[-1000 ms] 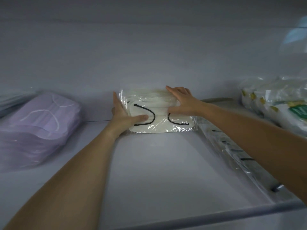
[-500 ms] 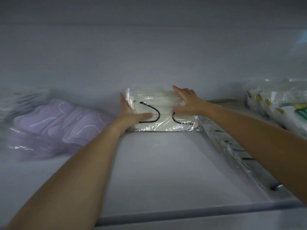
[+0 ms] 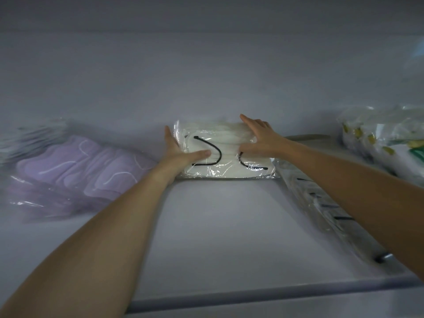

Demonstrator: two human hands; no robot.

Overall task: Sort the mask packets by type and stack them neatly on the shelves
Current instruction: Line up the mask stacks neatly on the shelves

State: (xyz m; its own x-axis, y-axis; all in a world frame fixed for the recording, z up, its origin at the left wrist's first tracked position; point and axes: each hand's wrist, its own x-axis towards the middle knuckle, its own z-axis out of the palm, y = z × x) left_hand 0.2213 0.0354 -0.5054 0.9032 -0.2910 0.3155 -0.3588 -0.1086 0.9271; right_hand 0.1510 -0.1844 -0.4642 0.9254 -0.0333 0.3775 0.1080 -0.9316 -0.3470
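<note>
At the back of the shelf [image 3: 218, 226], close against the wall [image 3: 206, 76], lies the white packet [image 3: 229, 172], clear-wrapped, with black ear loops showing through. Both bare arms reach forward, nearly straight. The left hand [image 3: 181, 154] stands on edge against the packet's left side, its fingers straight and together and its thumb laid across the top. The right hand [image 3: 259, 138] lies flat on the packet's upper right part, fingers spread and pointing toward the wall, thumb pointing left on the top face. Neither hand curls round the packet; both press it with straight fingers.

The packet's front edge runs roughly parallel to the shelf's front lip [image 3: 252, 297]. To its left, near the left wrist, lies a blurred heap of purple packets [image 3: 80, 173]. To its right, at or just beside its corner, a flat clear packet [image 3: 325, 210] runs under the right forearm toward the lip. Farther right stand yellow-printed packets [image 3: 378, 143]. Open shelf surface shows from the white packet to the lip, a broad lane between the forearms.
</note>
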